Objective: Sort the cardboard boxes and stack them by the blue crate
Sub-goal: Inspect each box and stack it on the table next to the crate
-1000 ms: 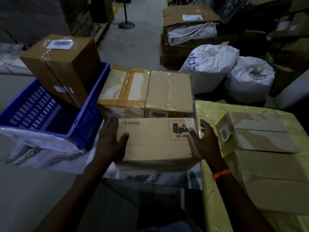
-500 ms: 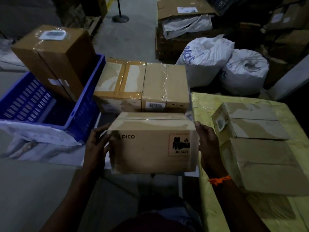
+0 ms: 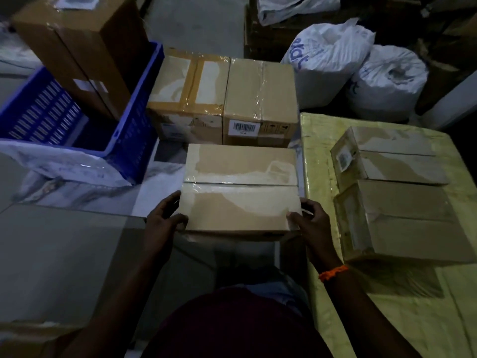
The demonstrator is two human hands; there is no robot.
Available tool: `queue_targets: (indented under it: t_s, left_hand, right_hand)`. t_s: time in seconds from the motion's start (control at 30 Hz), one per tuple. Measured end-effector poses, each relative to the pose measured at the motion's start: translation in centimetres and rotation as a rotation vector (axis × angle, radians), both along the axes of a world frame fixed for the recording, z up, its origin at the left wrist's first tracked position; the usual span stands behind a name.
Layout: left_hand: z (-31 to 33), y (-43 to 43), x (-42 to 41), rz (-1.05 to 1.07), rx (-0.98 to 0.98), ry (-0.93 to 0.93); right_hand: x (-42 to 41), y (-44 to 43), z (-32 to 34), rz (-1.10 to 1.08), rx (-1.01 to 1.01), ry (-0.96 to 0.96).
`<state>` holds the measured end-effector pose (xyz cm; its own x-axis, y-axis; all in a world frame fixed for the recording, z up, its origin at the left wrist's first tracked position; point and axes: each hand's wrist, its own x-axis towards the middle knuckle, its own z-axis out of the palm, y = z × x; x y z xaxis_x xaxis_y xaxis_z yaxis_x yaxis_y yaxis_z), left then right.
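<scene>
A taped cardboard box point(image 3: 240, 187) lies in front of me, its flap seam facing up. My left hand point(image 3: 165, 218) grips its near left corner and my right hand point(image 3: 307, 220) grips its near right corner. Just beyond it stand two taped boxes side by side, a yellow-taped box point(image 3: 188, 86) and a barcode box point(image 3: 260, 91), beside the blue crate point(image 3: 129, 140). A tall brown box point(image 3: 77, 47) leans in the crate.
Two more cardboard boxes point(image 3: 397, 153) point(image 3: 410, 218) lie on a yellow wrapped surface point(image 3: 317, 151) at right. White sacks point(image 3: 325, 58) sit behind. Plastic sheeting point(image 3: 59, 164) hangs over the crate's near rim. Grey floor lies at left.
The held box has been tipped forward, so its printed side turned out of sight and the taped flaps face up. It has also come down lower in front of the two boxes.
</scene>
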<state>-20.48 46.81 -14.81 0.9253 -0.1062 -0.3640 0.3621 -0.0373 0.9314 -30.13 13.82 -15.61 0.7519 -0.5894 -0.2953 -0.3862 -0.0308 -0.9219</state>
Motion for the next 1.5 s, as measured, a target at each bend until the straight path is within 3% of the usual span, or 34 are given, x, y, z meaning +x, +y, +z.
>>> queue_targets:
  t_s: [0.07,0.13,0.3,0.5,0.67,0.97,1.2,1.5]
  left_hand:
    - [0.0,0.0,-0.1,-0.010,0.021,-0.016]
    - [0.3,-0.3,-0.4,-0.062,0.115,-0.106]
    - [0.1,-3.9,1.9,-0.298,0.707,-0.664]
    - [-1.0,-8.6,5.8,-0.621,1.077,-0.701]
    - [-2.1,-8.7,6.2,-0.632,1.120,-0.701]
    - [-1.7,-7.4,4.9,-0.744,1.147,-0.680]
    - [-3.6,-3.5,1.1,-0.770,1.165,-0.804]
    - [-3.6,-3.9,1.0,-0.722,1.165,-0.784]
  right_hand:
    - [0.1,0.1,-0.2,-0.005,-0.028,0.002]
    - [0.3,0.5,-0.2,0.022,-0.193,0.017]
    - [4.1,2.7,-0.1,0.338,-0.736,-0.067]
    - [10.3,3.7,-1.3,0.596,-0.994,0.133]
    - [10.4,3.6,-2.4,0.599,-1.073,0.157]
    - [8.5,3.5,-0.5,0.751,-1.014,0.251]
    - [2.3,3.7,-2.0,0.819,-1.078,0.160]
    - [2.7,3.6,-2.2,0.803,-1.067,0.179]
